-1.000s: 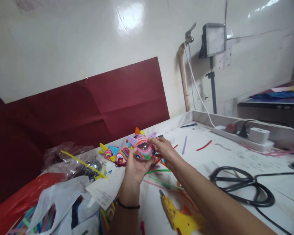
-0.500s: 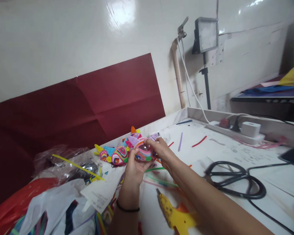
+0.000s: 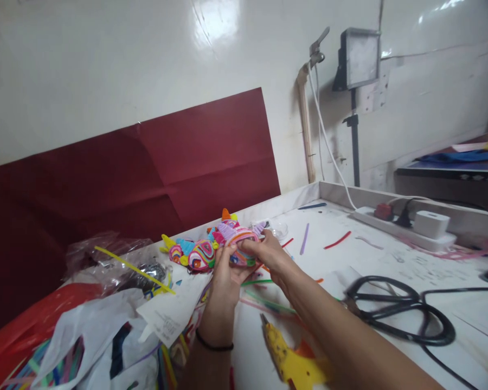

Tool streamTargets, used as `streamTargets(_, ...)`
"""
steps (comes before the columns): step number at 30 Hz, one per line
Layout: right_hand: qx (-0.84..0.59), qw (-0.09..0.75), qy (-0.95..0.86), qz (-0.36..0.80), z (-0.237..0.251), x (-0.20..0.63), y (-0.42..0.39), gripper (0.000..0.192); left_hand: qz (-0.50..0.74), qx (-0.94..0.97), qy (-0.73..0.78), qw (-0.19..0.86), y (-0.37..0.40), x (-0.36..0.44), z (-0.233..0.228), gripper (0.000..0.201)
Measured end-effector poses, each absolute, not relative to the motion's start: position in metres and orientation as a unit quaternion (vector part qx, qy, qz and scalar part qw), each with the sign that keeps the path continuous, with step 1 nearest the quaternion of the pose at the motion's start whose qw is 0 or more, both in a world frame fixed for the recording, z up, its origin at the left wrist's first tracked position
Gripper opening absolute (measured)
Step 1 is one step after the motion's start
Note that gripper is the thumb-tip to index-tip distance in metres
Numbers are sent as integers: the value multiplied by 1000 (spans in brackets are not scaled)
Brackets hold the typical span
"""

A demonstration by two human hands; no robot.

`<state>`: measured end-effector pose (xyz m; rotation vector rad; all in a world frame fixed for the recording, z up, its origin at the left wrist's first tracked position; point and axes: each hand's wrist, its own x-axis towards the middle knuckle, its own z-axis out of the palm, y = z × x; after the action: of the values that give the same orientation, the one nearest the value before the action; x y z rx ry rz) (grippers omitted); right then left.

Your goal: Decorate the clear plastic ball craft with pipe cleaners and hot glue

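1. Near the far edge of the white table [image 3: 390, 260], both hands up together, clamped on one colourful pipe-cleaner figure [image 3: 239, 245].
2. Left hand [image 3: 224, 276] cupping the figure from below, thumb pressed against its near side, black band round the wrist.
3. Right hand [image 3: 267, 253] pinching the figure's right end, fingertips closed on the striped pink wrapping.
4. Just left of the held piece, touching or nearly so, a second pipe-cleaner figure [image 3: 193, 254] lying on the table, close to the far edge by the dark red sheet [image 3: 146, 173].
5. Below the forearms, towards the near edge, a yellow glue gun [image 3: 290, 360] flat on the surface.
6. Off to the right, a coiled black cable [image 3: 398, 311]; beyond it, along the far right edge, a white power strip [image 3: 402, 225].
7. Over at the left edge, crumpled plastic bags [image 3: 101, 325].
8. Scattered across the middle, loose pipe-cleaner offcuts [image 3: 337, 240] in red, purple and green.
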<state>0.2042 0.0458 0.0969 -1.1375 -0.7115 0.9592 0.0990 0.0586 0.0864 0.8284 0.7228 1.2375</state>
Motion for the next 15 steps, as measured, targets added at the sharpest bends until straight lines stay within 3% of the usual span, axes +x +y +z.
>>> streamTargets(15,-521,687,-337,379,88,203,54,67,553,370,314,677,61,96,85,40)
